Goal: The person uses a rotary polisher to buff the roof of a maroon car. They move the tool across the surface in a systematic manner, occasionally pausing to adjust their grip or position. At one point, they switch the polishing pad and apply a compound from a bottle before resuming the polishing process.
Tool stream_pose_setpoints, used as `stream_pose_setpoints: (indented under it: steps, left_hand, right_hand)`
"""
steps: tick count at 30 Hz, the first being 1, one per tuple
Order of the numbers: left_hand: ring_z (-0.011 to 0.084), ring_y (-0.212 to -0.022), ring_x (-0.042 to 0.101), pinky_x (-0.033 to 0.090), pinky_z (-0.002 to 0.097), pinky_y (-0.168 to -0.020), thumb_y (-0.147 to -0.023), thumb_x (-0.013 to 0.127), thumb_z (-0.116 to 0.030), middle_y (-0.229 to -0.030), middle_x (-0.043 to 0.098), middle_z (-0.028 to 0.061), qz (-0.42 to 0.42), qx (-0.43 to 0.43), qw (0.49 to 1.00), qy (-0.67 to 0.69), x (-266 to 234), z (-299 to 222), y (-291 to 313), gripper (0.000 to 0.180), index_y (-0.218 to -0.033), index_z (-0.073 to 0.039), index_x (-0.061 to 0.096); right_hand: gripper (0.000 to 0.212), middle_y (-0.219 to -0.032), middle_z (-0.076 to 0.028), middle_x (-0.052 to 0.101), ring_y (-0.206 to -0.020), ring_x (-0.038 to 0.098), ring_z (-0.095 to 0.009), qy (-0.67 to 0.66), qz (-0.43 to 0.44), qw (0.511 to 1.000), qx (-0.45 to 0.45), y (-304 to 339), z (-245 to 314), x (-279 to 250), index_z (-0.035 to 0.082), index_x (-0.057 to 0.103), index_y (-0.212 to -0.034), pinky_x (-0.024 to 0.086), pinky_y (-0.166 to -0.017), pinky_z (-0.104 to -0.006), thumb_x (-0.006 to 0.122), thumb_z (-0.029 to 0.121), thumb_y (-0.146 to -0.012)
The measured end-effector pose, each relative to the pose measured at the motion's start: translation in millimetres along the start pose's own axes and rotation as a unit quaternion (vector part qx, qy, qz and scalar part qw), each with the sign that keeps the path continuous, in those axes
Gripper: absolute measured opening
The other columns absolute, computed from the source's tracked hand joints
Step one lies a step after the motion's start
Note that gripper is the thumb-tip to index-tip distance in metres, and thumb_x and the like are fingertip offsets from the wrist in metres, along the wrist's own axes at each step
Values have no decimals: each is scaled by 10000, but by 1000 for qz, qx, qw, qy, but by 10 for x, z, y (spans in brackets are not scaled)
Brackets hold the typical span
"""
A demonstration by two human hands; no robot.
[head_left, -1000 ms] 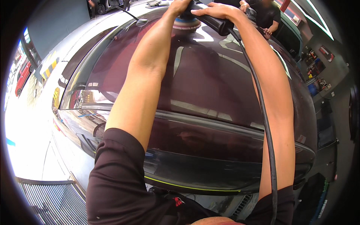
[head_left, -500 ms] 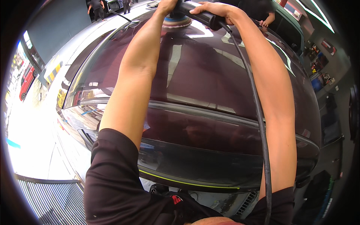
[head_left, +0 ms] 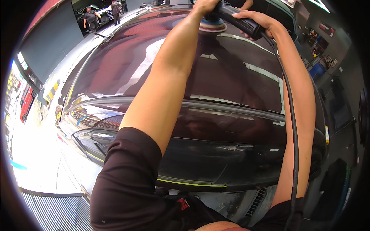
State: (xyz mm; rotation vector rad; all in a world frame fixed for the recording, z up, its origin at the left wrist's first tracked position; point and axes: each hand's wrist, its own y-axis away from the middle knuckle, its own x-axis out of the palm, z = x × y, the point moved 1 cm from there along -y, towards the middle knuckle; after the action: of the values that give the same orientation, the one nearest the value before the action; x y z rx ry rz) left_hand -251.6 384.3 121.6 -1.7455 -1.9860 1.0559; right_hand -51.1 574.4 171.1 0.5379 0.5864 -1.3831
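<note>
Both my arms reach far across the dark maroon roof of a car [head_left: 231,77]. My right hand [head_left: 266,22] is wrapped round the rear body of a black corded polisher [head_left: 239,19]. Over the head end of the same polisher, my left hand [head_left: 206,5] is closed, partly cut off by the upper edge of the view. The round polishing pad [head_left: 213,27], with pale, blue and reddish bands, lies against the roof. From the grip a black power cord [head_left: 291,115] runs down along my right forearm.
Green masking tape [head_left: 192,182] runs along the car's lower side. Behind the roof shows another person's arm [head_left: 246,4]. Two people [head_left: 91,18] stand far left near another vehicle. A floor grate [head_left: 54,210] lies lower left, a blue container [head_left: 317,70] at right.
The polisher and both hands appear further right in the view, and the view itself has shifted. My hands still grip the polisher.
</note>
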Motion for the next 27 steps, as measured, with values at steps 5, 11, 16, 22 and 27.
stream_pose_setpoints:
  steps: [5, 11, 16, 22, 27]
  left_hand:
    - [366, -956, 728, 572, 449, -824, -865, 634, -633, -1123, 722, 268, 84, -57, 993, 52, 616, -648, 307, 734, -1267, -18, 604]
    - [380, -1010, 730, 560, 456, -885, -847, 582, -710, -1170, 713, 276, 99, -31, 994, 17, 759, -1113, 668, 825, -1346, -53, 569]
    - [399, -1172, 678, 512, 474, -1000, -821, 595, -731, -1261, 682, 280, 145, -63, 987, 31, 466, -1194, 873, 862, -1380, -76, 563]
    - [421, -1224, 638, 471, 480, -1055, -813, 614, -707, -1250, 685, 278, 78, -44, 996, 1, -37, -855, 790, 838, -1333, -52, 581]
    - [436, -1246, 616, 458, 475, -1072, -829, 596, -676, -1288, 658, 306, 40, -27, 998, 26, -573, -342, 570, 863, -1374, -7, 570]
  right_hand:
    - [689, -817, -106, 678, -639, 680, -159, -25, -28, 999, 25, 461, -435, -445, 33, 625, -1190, 569, -523, -290, 784, 582, -805]
    - [836, -838, -87, 651, -613, 664, -143, -6, -74, 996, 39, 1001, -517, -509, 224, 447, -1528, 565, -496, -281, 757, 579, -837]
    - [1015, -833, -85, 649, -606, 659, -138, 23, -70, 996, 47, 1175, -345, -300, 226, 261, -1643, 564, -476, -285, 742, 604, -832]
    - [1019, -828, -77, 643, -590, 651, -135, 41, -55, 997, 32, 996, 34, 128, 227, 259, -1644, 559, -482, -293, 745, 600, -830]
    - [978, -813, -60, 640, -561, 637, -129, 43, -33, 998, 26, 655, 496, 606, 224, 279, -1635, 543, -476, -295, 736, 584, -849]
